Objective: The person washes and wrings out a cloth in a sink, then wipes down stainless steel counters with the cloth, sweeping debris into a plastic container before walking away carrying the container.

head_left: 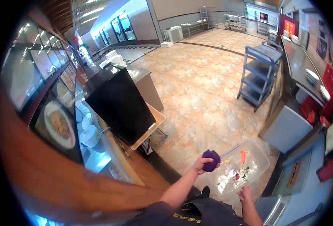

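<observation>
Dark clothing (219,211) with yellow writing is nearest in the head view. Beyond it, the left hand (202,164) grips a purple round object (211,161), fingers around its edge, at the left side of a clear plastic tub (259,151) containing an orange piece (243,156) (and smaller scraps). Near the tub's right side, the right hand (245,194) has curled fingers; whether they hold something, I cannot tell. Far right stands a grey cart (255,78).

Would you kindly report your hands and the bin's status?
Left hand gripping purple object. Right hand loosely curled, no held item visible. Clear bin holding mixed scraps. Purple object hides part of its edge.
</observation>
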{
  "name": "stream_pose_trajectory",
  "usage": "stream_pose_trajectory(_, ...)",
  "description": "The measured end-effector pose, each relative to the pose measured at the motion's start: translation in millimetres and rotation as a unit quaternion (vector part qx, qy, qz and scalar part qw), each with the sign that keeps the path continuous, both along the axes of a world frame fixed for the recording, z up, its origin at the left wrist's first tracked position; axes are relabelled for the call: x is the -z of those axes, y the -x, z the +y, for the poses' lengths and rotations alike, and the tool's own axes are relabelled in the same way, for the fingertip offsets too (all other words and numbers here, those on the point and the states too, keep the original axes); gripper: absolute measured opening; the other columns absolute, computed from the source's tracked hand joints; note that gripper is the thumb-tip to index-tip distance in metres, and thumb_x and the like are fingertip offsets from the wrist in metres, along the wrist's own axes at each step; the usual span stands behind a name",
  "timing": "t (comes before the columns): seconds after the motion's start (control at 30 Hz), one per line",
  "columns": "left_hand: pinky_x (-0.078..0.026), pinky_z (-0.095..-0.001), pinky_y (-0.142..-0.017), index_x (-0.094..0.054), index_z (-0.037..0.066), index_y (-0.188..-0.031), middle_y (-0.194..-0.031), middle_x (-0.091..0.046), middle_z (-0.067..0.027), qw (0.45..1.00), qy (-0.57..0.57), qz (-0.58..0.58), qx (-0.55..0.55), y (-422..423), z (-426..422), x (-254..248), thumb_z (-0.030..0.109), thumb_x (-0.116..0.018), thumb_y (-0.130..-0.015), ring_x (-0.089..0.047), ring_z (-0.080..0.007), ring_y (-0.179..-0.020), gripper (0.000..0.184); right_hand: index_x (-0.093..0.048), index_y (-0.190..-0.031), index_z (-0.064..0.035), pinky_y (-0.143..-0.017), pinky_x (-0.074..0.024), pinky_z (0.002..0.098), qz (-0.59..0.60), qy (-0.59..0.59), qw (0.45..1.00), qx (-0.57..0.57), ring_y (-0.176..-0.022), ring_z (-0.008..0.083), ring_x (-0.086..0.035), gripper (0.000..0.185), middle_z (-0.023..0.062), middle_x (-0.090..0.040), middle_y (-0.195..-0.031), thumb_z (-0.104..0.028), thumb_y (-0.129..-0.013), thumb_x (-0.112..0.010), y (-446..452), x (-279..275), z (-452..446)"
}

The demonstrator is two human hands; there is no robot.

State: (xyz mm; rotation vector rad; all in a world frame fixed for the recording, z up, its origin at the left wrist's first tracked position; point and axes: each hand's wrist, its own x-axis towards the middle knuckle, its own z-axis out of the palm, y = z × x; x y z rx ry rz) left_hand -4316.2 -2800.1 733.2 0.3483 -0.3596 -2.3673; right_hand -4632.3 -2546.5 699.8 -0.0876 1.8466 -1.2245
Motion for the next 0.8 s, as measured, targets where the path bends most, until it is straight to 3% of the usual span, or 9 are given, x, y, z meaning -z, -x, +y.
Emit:
stream_pose_trajectory(0.07, -0.055, -0.0456, -0.093, -0.049, 0.004, -0.131, -0.118, -0.060, -0.0145, 0.999, -0.005, -0.040, -0.033, 41, -52, -22, -0.003, -0.066, -0.074, -0.065, -0.0317, -0.103, 0.060, -0.046, -0.106, -0.0118, -0.061, -0.0547, 0.0452, -0.003, -0.042, 0.998, -0.043, -0.078, 0.0275, -0.059, 0.023, 0.0081, -0.052, -0.101, -0.012, -0.085, -0.054, 13, 7, -67)
stream_pose_trajectory(0.17, -0.054, -0.0403, -0.091, -0.050, 0.006, -0.130, -0.117, -0.061, -0.0119, 0.970, 0.143, -0.183, -0.074, 113, -119, -44, -0.004, -0.063, -0.070, -0.065, -0.0297, -0.100, 0.062, -0.047, -0.107, -0.0113, -0.061, -0.0548, 0.0458, -0.035, -0.025, 0.997, -0.068, -0.083, 0.0291, -0.061, 0.024, 0.0086, -0.053, -0.103, -0.012, -0.085, -0.054, 52, 7, -144)
stream_pose_trajectory(0.2, -0.052, -0.0386, -0.087, -0.059, 0.006, -0.122, -0.111, -0.064, -0.0149, 0.951, 0.197, -0.234, -0.041, 121, -156, -52, 0.000, -0.062, -0.067, -0.065, -0.0299, -0.096, 0.056, -0.049, -0.107, -0.0096, -0.059, -0.0549, 0.0432, -0.056, 0.005, 0.996, -0.067, -0.085, 0.0296, -0.063, 0.022, 0.0089, -0.056, -0.104, -0.011, -0.085, -0.054, 49, -2, -186)
stream_pose_trajectory(0.3, -0.051, -0.0405, -0.082, -0.066, 0.005, -0.104, -0.101, -0.065, -0.0202, 0.747, 0.463, -0.477, 0.003, 135, -267, -49, 0.005, -0.063, -0.065, -0.064, -0.0340, -0.092, 0.039, -0.052, -0.101, -0.0082, -0.050, -0.0552, 0.0357, -0.046, 0.000, 0.994, -0.095, -0.066, 0.0172, -0.059, 0.016, 0.0045, -0.056, -0.084, -0.008, -0.085, -0.055, 42, -12, -315)
stream_pose_trajectory(0.33, -0.051, -0.0436, -0.079, -0.067, 0.003, -0.089, -0.095, -0.064, -0.0236, 0.703, 0.510, -0.495, -0.032, 139, -299, -40, 0.009, -0.064, -0.065, -0.062, -0.0380, -0.090, 0.025, -0.053, -0.101, -0.0082, -0.051, -0.0555, 0.0357, -0.043, 0.006, 0.993, -0.114, -0.066, 0.0170, -0.059, 0.016, 0.0046, -0.057, -0.085, -0.008, -0.085, -0.055, 41, -3, -355)
stream_pose_trajectory(0.43, -0.050, -0.0474, -0.076, -0.065, 0.004, -0.086, -0.091, -0.066, -0.0227, 0.613, 0.537, -0.579, -0.030, 162, -382, -25, 0.011, -0.061, -0.070, -0.063, -0.0409, -0.088, 0.018, -0.053, -0.102, -0.0084, -0.053, -0.0568, 0.0364, -0.046, 0.022, 0.985, -0.164, -0.067, 0.0172, -0.060, 0.016, 0.0048, -0.058, -0.086, -0.007, -0.086, -0.055, 63, 21, -465)
stream_pose_trajectory(0.5, -0.049, -0.0488, -0.075, -0.065, 0.004, -0.084, -0.086, -0.066, -0.0217, 0.611, 0.513, -0.603, -0.026, 258, -381, -21, 0.012, -0.062, -0.069, -0.063, -0.0417, -0.085, 0.017, -0.053, -0.102, -0.0086, -0.055, -0.0581, 0.0378, -0.075, 0.037, 0.983, -0.165, -0.070, 0.0180, -0.061, 0.016, 0.0051, -0.059, -0.088, -0.006, -0.086, -0.054, 152, 33, -478)
stream_pose_trajectory(0.6, -0.049, -0.0477, -0.072, -0.065, 0.004, -0.081, -0.081, -0.065, -0.0214, 0.600, 0.481, -0.635, -0.078, 231, -479, -26, 0.015, -0.065, -0.067, -0.062, -0.0416, -0.080, 0.018, -0.053, -0.100, -0.0090, -0.058, -0.0600, 0.0397, -0.106, 0.004, 0.968, -0.228, -0.075, 0.0206, -0.064, 0.014, 0.0063, -0.060, -0.092, -0.005, -0.086, -0.054, 136, 54, -605)
stream_pose_trajectory(0.8, -0.050, -0.0444, -0.069, -0.065, 0.005, -0.081, -0.078, -0.065, -0.0208, 0.623, 0.401, -0.660, -0.122, 159, -669, 2, 0.016, -0.065, -0.066, -0.063, -0.0407, -0.077, 0.018, -0.051, -0.093, -0.0102, -0.057, -0.0594, 0.0403, -0.132, 0.000, 0.950, -0.283, -0.068, 0.0182, -0.059, 0.010, 0.0035, -0.055, -0.083, -0.005, -0.086, -0.054, 67, 86, -837)
